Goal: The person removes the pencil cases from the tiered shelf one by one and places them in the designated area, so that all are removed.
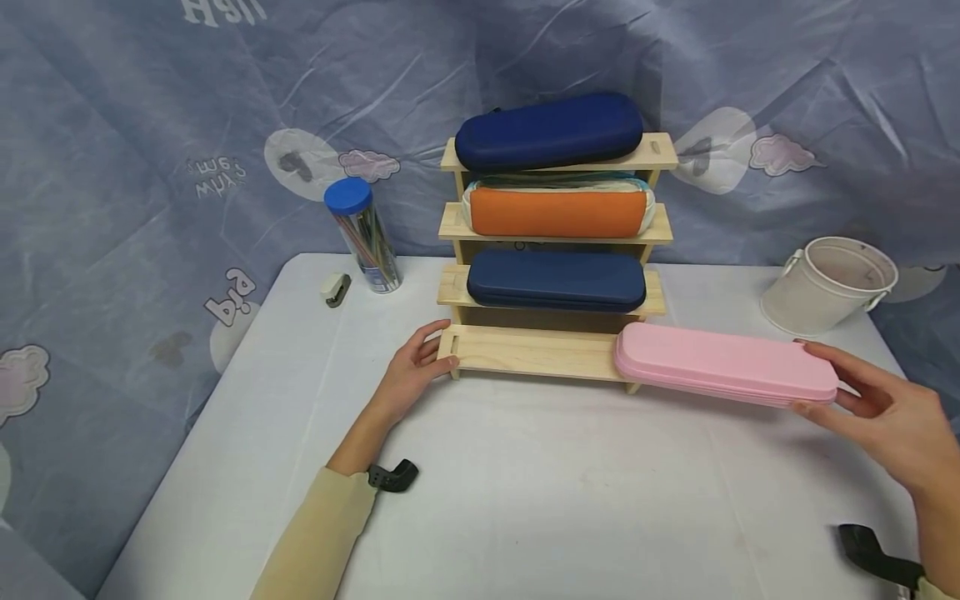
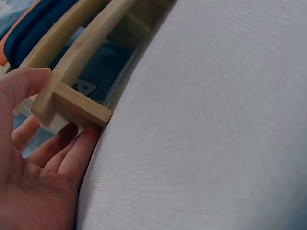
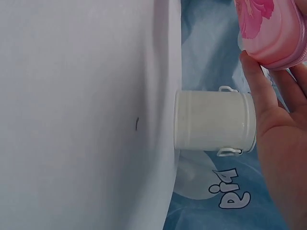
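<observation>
My right hand [image 1: 888,408] grips the right end of a pink pencil case [image 1: 723,362], thumb at the near side and fingers at the far side. The case's left end overlaps the right end of the bottom tier of a wooden tiered rack [image 1: 536,350]; whether they touch I cannot tell. A flower print shows on the case's underside in the right wrist view. At the rack's left end, my left hand [image 1: 408,375] holds the bottom tier between thumb and fingers. Above lie a navy case [image 1: 557,280], an orange-and-white case [image 1: 558,213] and a blue case [image 1: 550,131], one per tier.
A white bucket [image 1: 828,287] stands at the table's back right. Left of the rack are a clear jar with a blue lid [image 1: 367,237] and a small white-and-black stapler-like item [image 1: 336,289]. A printed blue cloth [image 1: 150,167] hangs behind the white table [image 1: 570,492].
</observation>
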Tool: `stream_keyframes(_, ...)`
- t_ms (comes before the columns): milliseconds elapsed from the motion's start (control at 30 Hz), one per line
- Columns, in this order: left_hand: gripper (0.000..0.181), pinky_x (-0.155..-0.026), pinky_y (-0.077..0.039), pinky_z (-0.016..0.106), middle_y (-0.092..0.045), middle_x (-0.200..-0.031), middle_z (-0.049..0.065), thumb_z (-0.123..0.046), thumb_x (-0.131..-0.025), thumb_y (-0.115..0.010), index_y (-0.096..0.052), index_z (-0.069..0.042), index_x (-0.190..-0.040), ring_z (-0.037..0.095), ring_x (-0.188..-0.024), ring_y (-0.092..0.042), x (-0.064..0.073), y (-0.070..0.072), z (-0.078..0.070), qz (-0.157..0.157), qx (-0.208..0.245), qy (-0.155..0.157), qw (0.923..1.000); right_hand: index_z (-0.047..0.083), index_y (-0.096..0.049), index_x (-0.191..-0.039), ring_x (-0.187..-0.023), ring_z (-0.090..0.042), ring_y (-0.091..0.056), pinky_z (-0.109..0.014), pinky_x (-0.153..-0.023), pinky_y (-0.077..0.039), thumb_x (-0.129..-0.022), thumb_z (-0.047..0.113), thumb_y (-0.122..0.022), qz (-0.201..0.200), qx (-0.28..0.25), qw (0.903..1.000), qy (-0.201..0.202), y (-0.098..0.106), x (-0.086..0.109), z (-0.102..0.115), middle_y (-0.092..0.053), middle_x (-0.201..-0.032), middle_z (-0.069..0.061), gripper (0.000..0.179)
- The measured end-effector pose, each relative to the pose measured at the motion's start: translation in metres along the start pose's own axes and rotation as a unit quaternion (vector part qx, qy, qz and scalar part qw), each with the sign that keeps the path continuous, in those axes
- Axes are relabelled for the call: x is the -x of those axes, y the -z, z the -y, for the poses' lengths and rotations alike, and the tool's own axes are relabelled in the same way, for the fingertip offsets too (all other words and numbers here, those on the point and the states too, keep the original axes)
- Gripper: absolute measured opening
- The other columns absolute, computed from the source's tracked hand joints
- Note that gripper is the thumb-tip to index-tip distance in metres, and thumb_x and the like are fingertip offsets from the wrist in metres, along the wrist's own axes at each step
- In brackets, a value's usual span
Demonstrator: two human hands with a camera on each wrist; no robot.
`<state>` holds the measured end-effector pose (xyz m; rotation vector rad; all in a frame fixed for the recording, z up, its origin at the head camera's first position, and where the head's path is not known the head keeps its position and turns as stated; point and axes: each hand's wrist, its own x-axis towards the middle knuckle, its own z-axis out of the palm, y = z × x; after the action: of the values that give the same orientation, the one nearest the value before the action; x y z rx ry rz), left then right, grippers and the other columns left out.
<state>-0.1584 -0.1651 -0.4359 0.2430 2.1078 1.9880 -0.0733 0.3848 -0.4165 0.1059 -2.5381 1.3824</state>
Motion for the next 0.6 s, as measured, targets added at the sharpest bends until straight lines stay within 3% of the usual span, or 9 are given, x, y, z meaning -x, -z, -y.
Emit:
stream_keyframes(333,0.063,-0.093,-0.048,0.032,-0.051,-0.138,0.012,-0.010,-0.089,-0.071,-0.041,-0.014,-0.145,0.021,-0.121,-0.053,0.001,0.001,0.001,-0.006,-0.001,0.001,1.0000,-0.002,-0.048,-0.139,-0.109,0.000,-0.051,-0.007,-0.080,-0.041,-0.067,-0.026,-0.072,-0.032,-0.019,0.9989,0.030,0.013,-0.002,-0.009,-0.050,-0.133,0.005,0.080)
stream_keyframes(600,0.064,-0.093,-0.047,0.033,-0.049,-0.139,0.013,-0.010,-0.088,-0.071,-0.041,-0.014,-0.145,0.022,-0.122,-0.052,0.000,0.001,-0.001,-0.008,-0.007,0.004,0.9999,0.011,-0.048,-0.142,-0.106,0.000,-0.046,-0.003,-0.077,-0.039,-0.075,-0.015,-0.074,-0.067,-0.007,0.9972,-0.034,0.015,-0.002,-0.023,-0.049,-0.127,0.009,0.076)
